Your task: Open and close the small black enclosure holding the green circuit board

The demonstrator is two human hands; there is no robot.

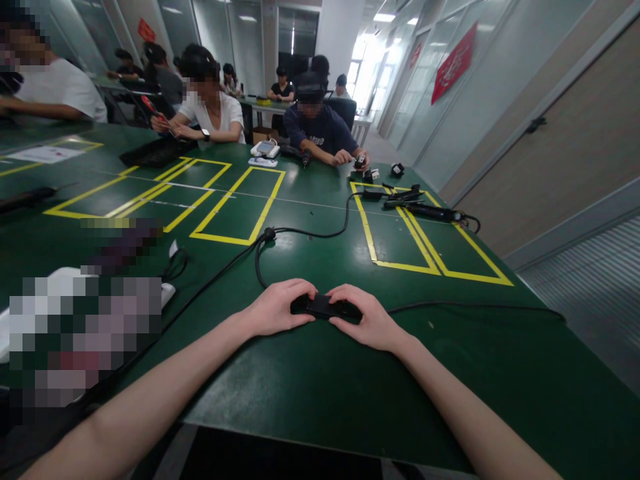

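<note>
Black object (321,306), left fingers (299,287) and right fingers (349,293) holding it, dark tray (153,155) beyond, contents unclear

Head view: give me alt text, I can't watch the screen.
The left hand and right hand hold a black object at a green table. Beyond it lie a black cable and yellow tape outlines; across the table, a person in a dark shirt handles a small black part.

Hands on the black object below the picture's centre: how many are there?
2: the left hand at the left end of the black object, the right hand at its right end.
</note>
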